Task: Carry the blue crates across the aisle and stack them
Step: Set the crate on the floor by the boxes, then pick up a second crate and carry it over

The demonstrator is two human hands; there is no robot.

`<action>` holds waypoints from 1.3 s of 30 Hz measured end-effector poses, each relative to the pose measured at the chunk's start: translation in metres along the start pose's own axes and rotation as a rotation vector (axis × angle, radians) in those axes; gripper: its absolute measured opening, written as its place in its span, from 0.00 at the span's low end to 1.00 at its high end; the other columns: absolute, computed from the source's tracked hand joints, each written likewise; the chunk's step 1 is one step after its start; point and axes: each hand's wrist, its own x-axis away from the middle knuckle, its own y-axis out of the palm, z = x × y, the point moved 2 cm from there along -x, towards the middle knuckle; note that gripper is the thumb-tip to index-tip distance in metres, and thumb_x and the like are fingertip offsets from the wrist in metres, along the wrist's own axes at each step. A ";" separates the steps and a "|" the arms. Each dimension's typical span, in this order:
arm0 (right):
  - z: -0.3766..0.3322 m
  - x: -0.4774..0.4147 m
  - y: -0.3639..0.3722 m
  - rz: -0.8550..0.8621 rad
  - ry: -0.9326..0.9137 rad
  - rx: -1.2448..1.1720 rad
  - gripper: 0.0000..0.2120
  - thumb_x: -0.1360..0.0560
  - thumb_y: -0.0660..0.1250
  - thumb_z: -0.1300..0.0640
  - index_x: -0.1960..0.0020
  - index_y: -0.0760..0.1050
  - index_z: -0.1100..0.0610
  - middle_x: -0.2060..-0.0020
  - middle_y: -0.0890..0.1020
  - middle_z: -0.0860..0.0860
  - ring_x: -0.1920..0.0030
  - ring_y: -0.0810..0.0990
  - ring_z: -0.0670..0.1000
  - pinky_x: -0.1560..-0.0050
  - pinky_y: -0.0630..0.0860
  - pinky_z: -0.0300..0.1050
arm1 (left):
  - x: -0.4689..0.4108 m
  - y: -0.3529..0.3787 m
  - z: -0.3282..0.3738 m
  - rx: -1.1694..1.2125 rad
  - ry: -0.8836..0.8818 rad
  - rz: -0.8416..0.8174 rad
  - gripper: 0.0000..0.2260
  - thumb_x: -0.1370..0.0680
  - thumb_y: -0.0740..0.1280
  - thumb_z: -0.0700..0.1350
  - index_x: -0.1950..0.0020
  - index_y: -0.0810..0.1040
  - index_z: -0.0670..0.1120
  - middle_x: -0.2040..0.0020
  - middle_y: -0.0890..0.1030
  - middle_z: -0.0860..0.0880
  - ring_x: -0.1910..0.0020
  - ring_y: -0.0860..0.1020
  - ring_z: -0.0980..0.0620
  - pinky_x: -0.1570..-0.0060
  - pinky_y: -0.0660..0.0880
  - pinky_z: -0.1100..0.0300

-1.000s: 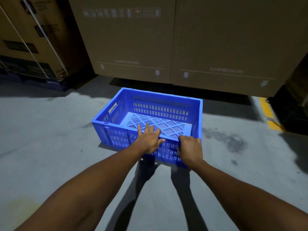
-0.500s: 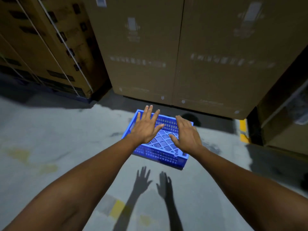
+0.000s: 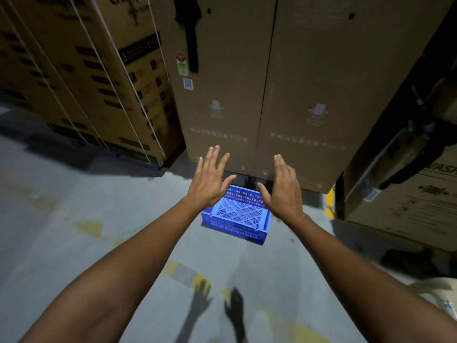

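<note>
One blue slotted plastic crate (image 3: 237, 220) stands empty on the grey concrete floor, just in front of a tall cardboard carton. Both my arms reach out over it. My left hand (image 3: 210, 180) hovers well above the crate's left side, fingers spread, holding nothing. Above the crate's right side, my right hand (image 3: 283, 189) is also open and flat, palm turned inward. Neither hand touches the crate. The hands hide the crate's far corners.
Tall brown cartons (image 3: 272, 90) form a wall right behind the crate. Strapped printed boxes (image 3: 94, 75) stand at the left, more boxes (image 3: 405, 194) at the right. Worn yellow floor marks (image 3: 188, 271) cross the concrete near me.
My hands have let go of the crate's near rim and risen away, fingers spread. The view has pulled back and up, so the crate looks smaller and farther off.
</note>
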 end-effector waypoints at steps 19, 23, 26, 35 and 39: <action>-0.019 0.200 -0.127 -0.084 -0.243 -0.206 0.38 0.24 0.68 0.50 0.22 0.54 0.61 0.24 0.61 0.55 0.28 0.63 0.59 0.31 0.67 0.55 | 0.280 -0.094 0.140 -0.064 -0.318 0.063 0.29 0.19 0.53 0.61 0.21 0.54 0.49 0.20 0.48 0.44 0.21 0.45 0.46 0.24 0.49 0.45; -0.058 0.247 -0.129 -0.168 -0.322 -0.258 0.38 0.24 0.67 0.50 0.22 0.53 0.61 0.23 0.60 0.55 0.28 0.63 0.59 0.31 0.67 0.55 | 0.355 -0.118 0.141 -0.132 -0.434 0.065 0.30 0.19 0.50 0.62 0.21 0.55 0.49 0.20 0.49 0.44 0.21 0.46 0.45 0.24 0.49 0.45; -0.096 0.291 -0.133 -0.238 -0.393 -0.274 0.38 0.24 0.66 0.48 0.22 0.52 0.59 0.23 0.59 0.55 0.27 0.61 0.59 0.31 0.66 0.57 | 0.415 -0.137 0.140 -0.164 -0.503 0.078 0.29 0.19 0.50 0.62 0.22 0.55 0.48 0.20 0.50 0.43 0.21 0.46 0.45 0.24 0.49 0.45; -0.192 0.463 -0.163 -0.345 -0.620 -0.338 0.38 0.23 0.65 0.46 0.22 0.51 0.56 0.23 0.60 0.54 0.28 0.62 0.56 0.34 0.69 0.53 | 0.637 -0.189 0.166 -0.234 -0.719 0.147 0.29 0.19 0.50 0.62 0.22 0.57 0.48 0.20 0.52 0.43 0.21 0.47 0.45 0.24 0.48 0.46; -0.220 0.570 -0.185 -0.405 -0.744 -0.404 0.37 0.23 0.66 0.48 0.22 0.52 0.59 0.24 0.62 0.55 0.29 0.63 0.58 0.35 0.70 0.54 | 0.758 -0.207 0.199 -0.236 -0.824 0.155 0.29 0.19 0.51 0.61 0.22 0.57 0.47 0.21 0.52 0.42 0.21 0.48 0.44 0.24 0.48 0.46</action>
